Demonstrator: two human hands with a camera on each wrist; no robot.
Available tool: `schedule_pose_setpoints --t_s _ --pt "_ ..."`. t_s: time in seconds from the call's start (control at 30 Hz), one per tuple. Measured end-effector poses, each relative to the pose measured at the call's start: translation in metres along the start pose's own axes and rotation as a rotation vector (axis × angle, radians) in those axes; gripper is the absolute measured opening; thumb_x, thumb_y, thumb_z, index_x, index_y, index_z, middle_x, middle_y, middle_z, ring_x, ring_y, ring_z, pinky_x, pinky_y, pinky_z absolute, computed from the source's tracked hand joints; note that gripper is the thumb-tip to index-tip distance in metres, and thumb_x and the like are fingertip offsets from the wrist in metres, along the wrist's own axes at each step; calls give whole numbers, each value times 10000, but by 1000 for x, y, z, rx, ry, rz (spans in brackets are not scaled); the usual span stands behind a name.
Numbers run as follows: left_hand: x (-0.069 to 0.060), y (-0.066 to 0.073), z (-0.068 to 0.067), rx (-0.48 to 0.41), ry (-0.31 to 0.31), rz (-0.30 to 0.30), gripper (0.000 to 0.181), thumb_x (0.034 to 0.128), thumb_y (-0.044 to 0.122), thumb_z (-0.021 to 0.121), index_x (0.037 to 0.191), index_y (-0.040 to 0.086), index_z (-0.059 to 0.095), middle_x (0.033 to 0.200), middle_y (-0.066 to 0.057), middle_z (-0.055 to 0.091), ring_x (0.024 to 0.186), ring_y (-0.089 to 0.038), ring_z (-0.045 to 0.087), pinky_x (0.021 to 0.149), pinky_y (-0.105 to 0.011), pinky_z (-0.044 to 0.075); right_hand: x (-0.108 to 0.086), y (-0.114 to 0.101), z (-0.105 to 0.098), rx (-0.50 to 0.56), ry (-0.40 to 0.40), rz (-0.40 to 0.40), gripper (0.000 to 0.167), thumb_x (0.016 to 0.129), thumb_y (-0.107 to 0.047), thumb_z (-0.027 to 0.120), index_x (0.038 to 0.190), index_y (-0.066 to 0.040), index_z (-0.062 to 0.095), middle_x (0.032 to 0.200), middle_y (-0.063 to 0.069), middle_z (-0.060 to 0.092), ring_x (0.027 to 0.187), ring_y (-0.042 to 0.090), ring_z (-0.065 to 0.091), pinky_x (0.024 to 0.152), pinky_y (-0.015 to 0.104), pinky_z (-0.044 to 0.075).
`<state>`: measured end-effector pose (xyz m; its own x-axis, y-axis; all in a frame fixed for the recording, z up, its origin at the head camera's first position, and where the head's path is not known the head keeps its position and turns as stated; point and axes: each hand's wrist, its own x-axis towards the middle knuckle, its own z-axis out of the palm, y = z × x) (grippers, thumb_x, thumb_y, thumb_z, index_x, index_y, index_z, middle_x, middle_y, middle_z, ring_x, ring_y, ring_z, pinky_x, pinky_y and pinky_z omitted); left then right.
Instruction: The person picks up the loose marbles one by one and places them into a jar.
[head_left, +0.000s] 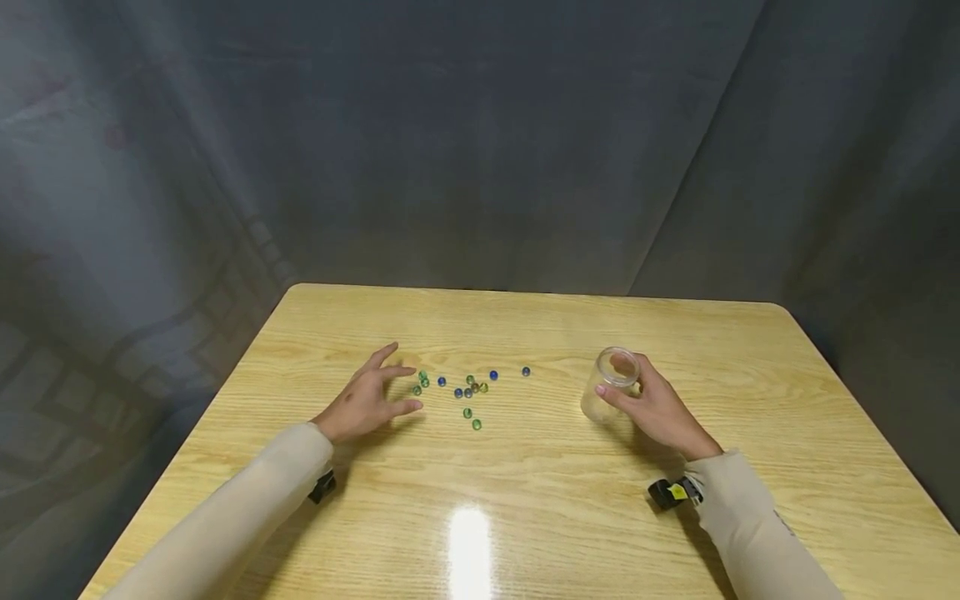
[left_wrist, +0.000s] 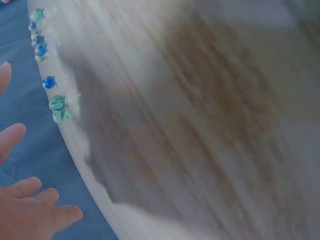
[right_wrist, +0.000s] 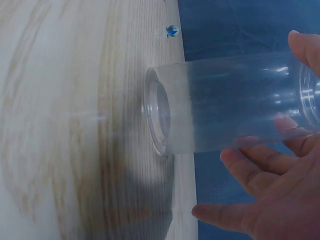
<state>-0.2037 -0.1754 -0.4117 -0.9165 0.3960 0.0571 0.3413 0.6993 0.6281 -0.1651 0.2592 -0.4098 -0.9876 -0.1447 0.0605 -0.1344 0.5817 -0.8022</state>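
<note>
- green and blue swirls show inside the clear, round marbles (head_left: 468, 392), with one yellowish and one brownish among them.
- the marbles lie scattered on the pale wooden table (head_left: 570, 492), between the hands and nearer the left; some sit close together, and one blue one lies off towards the jar (right_wrist: 220, 105).
- that jar is clear and smooth, mouth up, with a round rim; the table's edge and blue-grey cloth (head_left: 480, 167) show through its wall.
- right hand (head_left: 662, 412): thumb and fingers wrap the jar near its rim.
- left hand (head_left: 367, 400): fingers spread apart, gripping nothing, just beside the green marbles.
</note>
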Motion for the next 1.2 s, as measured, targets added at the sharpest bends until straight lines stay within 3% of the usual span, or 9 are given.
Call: schedule_pose_setpoints --t_s 0.43,1.2 --pt "12 -3 3 -23 -23 -41 429 871 235 802 1222 11 698 1621 -223 185 1437 -514 200 1099 -671 249 2 2 -1 -10 8 -9 687 978 -394 654 1462 -10 353 1487 281 406 1392 470 331 1059 695 278" --pt "22 -3 5 19 -58 -104 209 853 181 815 1022 62 783 1598 -251 237 1431 -511 234 1127 -640 223 0 2 -3 5 -10 -11 671 973 -384 665 1432 -1 361 1492 277 399 1403 479 307 1045 716 277"
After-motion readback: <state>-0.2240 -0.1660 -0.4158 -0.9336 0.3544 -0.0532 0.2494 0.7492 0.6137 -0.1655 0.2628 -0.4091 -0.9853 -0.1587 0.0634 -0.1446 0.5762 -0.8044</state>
